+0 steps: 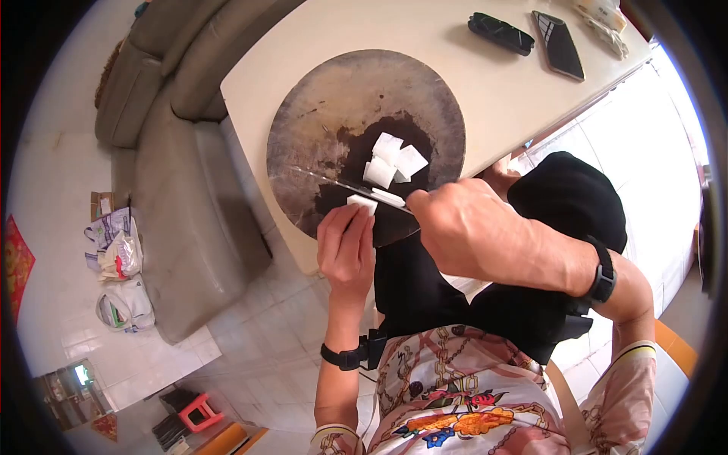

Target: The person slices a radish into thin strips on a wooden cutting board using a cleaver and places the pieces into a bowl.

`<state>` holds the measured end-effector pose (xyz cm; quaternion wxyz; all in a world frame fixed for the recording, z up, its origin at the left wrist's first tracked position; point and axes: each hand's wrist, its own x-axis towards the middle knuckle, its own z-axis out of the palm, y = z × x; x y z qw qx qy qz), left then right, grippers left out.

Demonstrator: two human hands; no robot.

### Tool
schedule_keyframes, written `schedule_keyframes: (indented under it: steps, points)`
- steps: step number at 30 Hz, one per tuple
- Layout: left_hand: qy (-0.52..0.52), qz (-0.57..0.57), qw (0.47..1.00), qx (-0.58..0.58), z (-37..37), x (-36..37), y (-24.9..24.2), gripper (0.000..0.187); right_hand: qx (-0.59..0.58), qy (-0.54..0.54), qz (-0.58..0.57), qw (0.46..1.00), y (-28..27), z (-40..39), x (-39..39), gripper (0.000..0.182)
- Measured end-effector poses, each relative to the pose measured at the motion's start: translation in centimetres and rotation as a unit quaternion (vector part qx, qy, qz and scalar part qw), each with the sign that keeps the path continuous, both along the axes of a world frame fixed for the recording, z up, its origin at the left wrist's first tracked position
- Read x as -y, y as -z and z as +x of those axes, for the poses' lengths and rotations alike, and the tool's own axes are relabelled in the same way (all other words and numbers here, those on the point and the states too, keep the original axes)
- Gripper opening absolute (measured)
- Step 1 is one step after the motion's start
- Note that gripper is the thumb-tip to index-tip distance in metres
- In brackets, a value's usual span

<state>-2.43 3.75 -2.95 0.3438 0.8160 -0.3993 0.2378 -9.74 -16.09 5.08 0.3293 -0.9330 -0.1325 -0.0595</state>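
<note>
A round, dark-stained board (303, 114) lies on the pale table. Several white, flat pieces (388, 161) are grouped on its wet patch. My right hand (474, 227) is wrapped round the handle of a knife (334, 180), whose thin blade reaches left over the board. Just beyond the blade, a thin white slice (387, 198) lies near my right fingers. My left hand (346, 239) pinches a small white block (362, 203) at the board's near edge, close beside the blade. The knife handle is hidden in my right hand.
On the table (425, 30) at the back right are a black case (500, 33), a phone (559, 45) and a plastic packet (604, 19). A grey sofa (189, 220) stands to the left. Bags (121, 265) and a red stool (201, 412) are on the floor.
</note>
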Motion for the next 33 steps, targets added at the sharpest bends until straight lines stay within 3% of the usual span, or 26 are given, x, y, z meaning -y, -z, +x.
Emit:
schedule_keyframes:
  steps: [13,29,33]
  points:
    - [-0.037,-0.025,0.998,-0.037,-0.1,0.0,0.8,0.025,-0.031,-0.076,-0.105,0.991,-1.5,-1.4,0.7,0.017]
    - [-0.056,0.012,0.997,-0.056,-0.8,-1.0,1.7,0.027,-0.091,-0.129,-0.101,0.982,-2.2,-1.4,1.2,0.040]
    - [-0.055,-0.038,0.994,-0.091,-0.9,-1.3,3.0,0.026,-0.073,-0.127,-0.113,0.983,-2.1,-1.6,0.9,0.043]
